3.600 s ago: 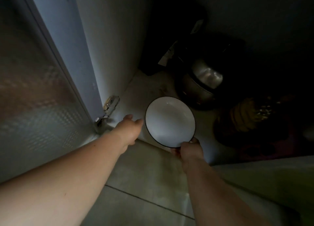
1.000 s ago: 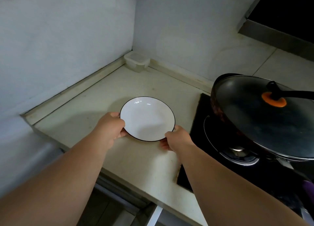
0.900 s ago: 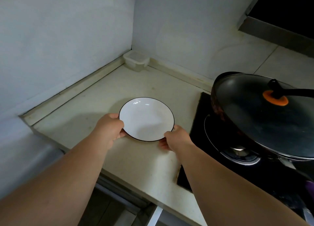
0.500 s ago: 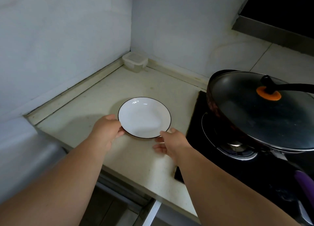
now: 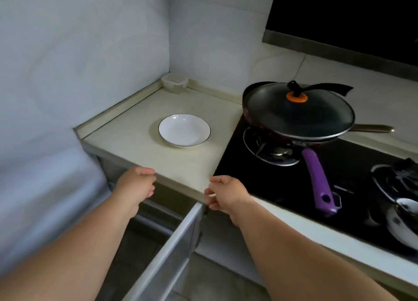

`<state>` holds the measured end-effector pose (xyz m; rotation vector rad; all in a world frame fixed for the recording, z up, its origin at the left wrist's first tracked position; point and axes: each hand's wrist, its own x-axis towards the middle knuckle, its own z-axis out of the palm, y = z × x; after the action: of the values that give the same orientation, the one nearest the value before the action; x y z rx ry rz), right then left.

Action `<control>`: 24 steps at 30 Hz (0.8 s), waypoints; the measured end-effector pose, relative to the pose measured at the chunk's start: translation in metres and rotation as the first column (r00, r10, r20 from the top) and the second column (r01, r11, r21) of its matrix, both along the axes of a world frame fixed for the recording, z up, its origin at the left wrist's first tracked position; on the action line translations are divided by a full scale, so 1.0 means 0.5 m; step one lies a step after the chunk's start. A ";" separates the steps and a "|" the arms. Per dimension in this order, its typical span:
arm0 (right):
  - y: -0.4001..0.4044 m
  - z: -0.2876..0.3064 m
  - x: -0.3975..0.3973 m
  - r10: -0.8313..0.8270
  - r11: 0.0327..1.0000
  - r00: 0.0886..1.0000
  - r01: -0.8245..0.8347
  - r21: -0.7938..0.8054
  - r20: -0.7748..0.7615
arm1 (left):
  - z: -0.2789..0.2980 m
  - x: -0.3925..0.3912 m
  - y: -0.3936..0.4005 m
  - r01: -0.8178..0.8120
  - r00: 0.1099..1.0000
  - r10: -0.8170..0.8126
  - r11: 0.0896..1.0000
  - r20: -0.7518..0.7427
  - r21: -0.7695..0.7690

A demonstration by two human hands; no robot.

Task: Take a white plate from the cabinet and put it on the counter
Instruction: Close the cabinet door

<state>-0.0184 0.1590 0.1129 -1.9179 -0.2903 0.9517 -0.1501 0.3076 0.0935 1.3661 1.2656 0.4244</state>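
The white plate (image 5: 184, 130) with a thin dark rim lies flat on the beige counter (image 5: 135, 129), left of the stove. Nothing touches it. My left hand (image 5: 135, 184) hovers in front of the counter's front edge with its fingers loosely curled and nothing in it. My right hand (image 5: 227, 193) is at the counter's front corner, fingers bent and apart, holding nothing. The cabinet door (image 5: 165, 255) below the counter stands open between my forearms.
A black gas stove (image 5: 294, 183) lies right of the plate. On it stands a pan with a glass lid (image 5: 298, 113) and a purple handle (image 5: 316, 178). A small clear lidded box (image 5: 174, 82) sits in the counter's back corner. More cookware (image 5: 402, 212) at far right.
Both hands let go of the plate and drew back to the counter's front edge. The plate stays on the counter. The view pulled back, showing the open cabinet door.
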 end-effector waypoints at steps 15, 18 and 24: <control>-0.266 -0.076 -0.185 0.306 0.924 0.949 -0.276 -0.266 0.080 | -0.105 -0.271 -0.245 0.514 0.585 -0.485 0.841 -0.650 -0.165; -0.283 -0.098 -0.191 0.161 0.951 0.985 -0.137 -0.276 0.064 | -0.133 -0.254 -0.249 0.644 0.422 -0.507 0.751 -0.752 -0.145; -0.336 -0.133 -0.224 0.082 0.955 0.996 -0.084 -0.286 -0.018 | -0.156 -0.215 -0.282 0.705 0.295 -0.568 0.672 -0.768 -0.226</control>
<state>-0.1303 -0.0088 0.0465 -2.1797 -0.2406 1.1037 -0.2575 0.1665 0.0156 2.1982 1.2025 -0.8153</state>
